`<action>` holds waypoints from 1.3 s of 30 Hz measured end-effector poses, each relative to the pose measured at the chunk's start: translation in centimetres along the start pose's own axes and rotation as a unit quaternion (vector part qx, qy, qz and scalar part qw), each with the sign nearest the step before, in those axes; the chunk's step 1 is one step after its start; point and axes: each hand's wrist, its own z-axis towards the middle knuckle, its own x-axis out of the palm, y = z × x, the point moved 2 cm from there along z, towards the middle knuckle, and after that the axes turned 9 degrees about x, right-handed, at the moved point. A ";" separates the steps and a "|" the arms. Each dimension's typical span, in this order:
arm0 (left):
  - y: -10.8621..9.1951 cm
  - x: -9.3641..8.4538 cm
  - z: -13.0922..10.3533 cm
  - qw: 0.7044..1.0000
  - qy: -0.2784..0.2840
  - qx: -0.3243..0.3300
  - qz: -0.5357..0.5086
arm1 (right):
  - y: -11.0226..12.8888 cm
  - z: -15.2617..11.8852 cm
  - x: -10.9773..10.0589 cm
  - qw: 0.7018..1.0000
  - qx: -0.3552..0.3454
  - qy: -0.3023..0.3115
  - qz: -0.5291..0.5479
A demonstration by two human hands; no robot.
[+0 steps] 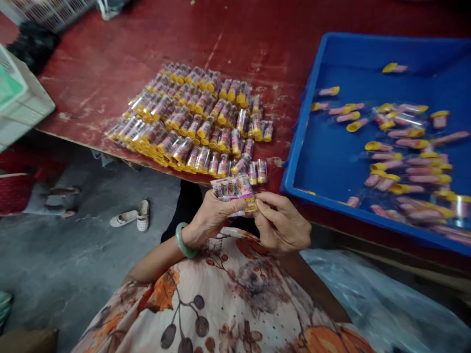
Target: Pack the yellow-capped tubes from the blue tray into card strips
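My left hand (211, 218), with a pale green bangle on its wrist, is closed on a small printed packet (234, 190) at the table's front edge. The fingertips of my right hand (281, 223) pinch the packet's right end, beside its yellow part. Just beyond my hands, many wrapped tubes with yellow ends (195, 122) lie in stacked rows on the red table (147, 29). To the right, a blue tray (312, 122) holds loose pink and yellow tubes (419, 171), some in clear wrapping.
A white crate (27, 108) stands at the left edge, near a black plastic bag (33, 44). A pale basket (55, 12) is at the back left. White shoes (143, 215) lie on the grey floor. Clear plastic sheeting (379, 299) lies below the tray.
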 end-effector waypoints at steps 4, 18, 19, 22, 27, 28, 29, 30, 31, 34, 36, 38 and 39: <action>0.2 -0.1 -0.2 1.000 0.016 0.004 0.001 | -0.2 -0.4 0.3 1.000 -0.022 0.001 -0.003; -11.9 -5.2 6.0 0.687 -0.084 0.243 0.680 | -1.4 1.2 -2.8 0.998 0.028 0.044 -0.041; -12.0 -5.2 6.6 0.662 -0.087 0.251 0.700 | -1.7 1.5 -3.7 0.997 0.021 0.042 -0.059; -12.0 -4.7 7.2 0.650 -0.126 0.326 0.675 | -4.1 3.2 -7.6 0.986 0.015 0.024 -0.164; -10.9 -3.5 4.9 0.882 -0.169 0.334 0.288 | -12.2 8.3 -16.1 0.836 0.136 0.170 -0.504; -10.2 -3.2 4.4 0.926 -0.150 0.272 0.215 | -13.9 9.1 -17.2 0.815 0.147 0.214 -0.517; -9.3 -2.8 3.9 0.957 -0.134 0.200 0.163 | -15.4 9.8 -18.0 0.795 0.156 0.256 -0.527; -8.4 -2.5 3.4 0.976 -0.124 0.128 0.126 | -16.7 10.3 -18.5 0.780 0.161 0.291 -0.529; -7.3 -2.2 3.0 0.987 -0.117 0.061 0.097 | -17.9 10.6 -18.7 0.765 0.164 0.325 -0.531; -4.4 -1.1 1.8 0.993 -0.076 -0.080 0.047 | -20.2 10.4 -18.5 0.729 0.166 0.393 -0.535; -3.0 -0.2 1.5 0.994 -0.026 -0.099 0.040 | -20.9 10.0 -18.3 0.715 0.163 0.424 -0.531; -2.2 0.6 1.4 0.996 0.011 -0.080 0.047 | -21.1 9.6 -18.2 0.709 0.158 0.445 -0.523; -1.9 1.0 1.4 0.996 0.020 -0.071 0.050 | -21.1 9.4 -18.2 0.711 0.152 0.453 -0.516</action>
